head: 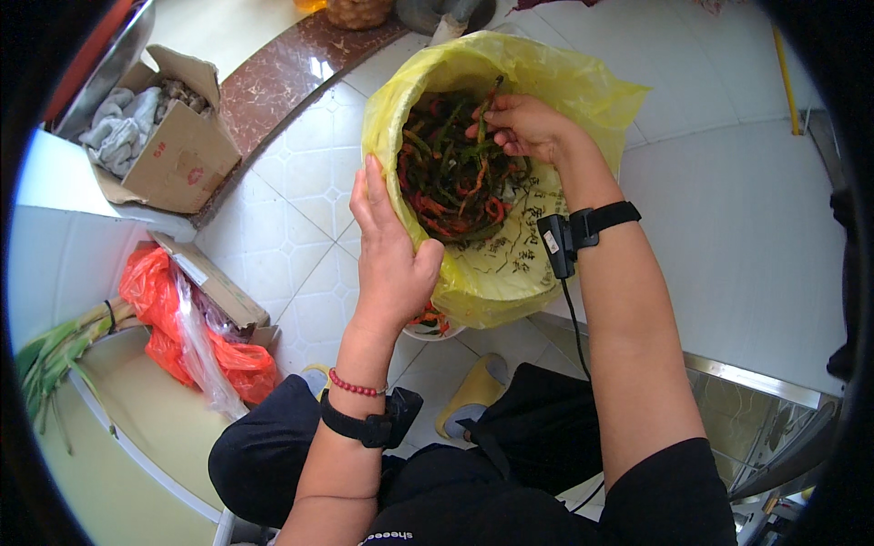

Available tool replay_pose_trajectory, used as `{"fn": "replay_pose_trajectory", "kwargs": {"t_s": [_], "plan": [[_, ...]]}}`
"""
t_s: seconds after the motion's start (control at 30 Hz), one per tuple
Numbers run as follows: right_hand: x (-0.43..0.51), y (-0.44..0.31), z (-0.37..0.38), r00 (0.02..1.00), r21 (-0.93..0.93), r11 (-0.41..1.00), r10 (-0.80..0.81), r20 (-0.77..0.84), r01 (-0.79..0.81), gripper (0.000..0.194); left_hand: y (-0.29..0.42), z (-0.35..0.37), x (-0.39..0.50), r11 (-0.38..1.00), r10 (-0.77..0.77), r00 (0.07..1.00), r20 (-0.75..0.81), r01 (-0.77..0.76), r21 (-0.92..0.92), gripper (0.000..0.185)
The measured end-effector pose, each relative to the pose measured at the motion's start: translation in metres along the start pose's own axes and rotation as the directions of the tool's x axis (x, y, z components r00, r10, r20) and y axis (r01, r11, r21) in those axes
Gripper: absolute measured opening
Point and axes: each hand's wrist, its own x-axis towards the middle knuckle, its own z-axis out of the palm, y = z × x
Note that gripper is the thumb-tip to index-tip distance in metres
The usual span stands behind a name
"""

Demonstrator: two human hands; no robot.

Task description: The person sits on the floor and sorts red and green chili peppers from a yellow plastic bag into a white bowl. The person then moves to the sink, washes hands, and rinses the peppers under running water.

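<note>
A yellow plastic bag [498, 293] stands wide open before me and bears dark writing. Inside lie many wrinkled red and green chili peppers [450, 198]. My left hand [392, 252] grips the bag's rim at its left side, the thumb bent over the edge. Above the peppers, my right hand [522, 126] holds a long green and red chili pepper [483, 123] between thumb and fingers. Beneath the bag's lower edge, a white bowl [437, 336] with red and green pieces shows partly; the bag hides the rest of it.
At the left are a cardboard box [177, 160] with cloths, red plastic bags [239, 362] and green leafy stalks [51, 355]. A curved reddish stone edge [273, 82] runs along the upper left. My yellow slippers [478, 396] rest on the tiled floor. A black cable hangs from my right wrist.
</note>
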Motion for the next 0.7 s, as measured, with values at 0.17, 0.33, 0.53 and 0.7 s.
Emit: {"fn": "replay_pose_trajectory", "kwargs": {"t_s": [0.17,0.33,0.53,0.7], "plan": [[0.002,0.008,-0.003,0.992,0.022,0.998,0.055,-0.115,-0.052,0.018,0.0,0.0,0.0,1.0,0.007,1.0,0.002,-0.007,0.022,0.1],[0.008,0.016,-0.012,0.962,-0.115,0.988,0.068,-0.264,-0.101,0.028,0.001,0.002,0.0,1.0,0.014,1.0,-0.008,-0.014,0.027,0.1],[0.01,0.017,-0.018,0.903,-0.388,0.907,-0.018,-0.428,-0.166,0.029,0.001,0.001,0.0,1.0,-0.001,1.0,-0.002,0.001,0.018,0.1],[0.002,0.014,-0.008,0.958,-0.173,0.979,0.056,-0.283,-0.108,0.029,0.0,0.003,-0.001,1.0,0.007,1.0,-0.012,-0.006,0.018,0.099]]}}
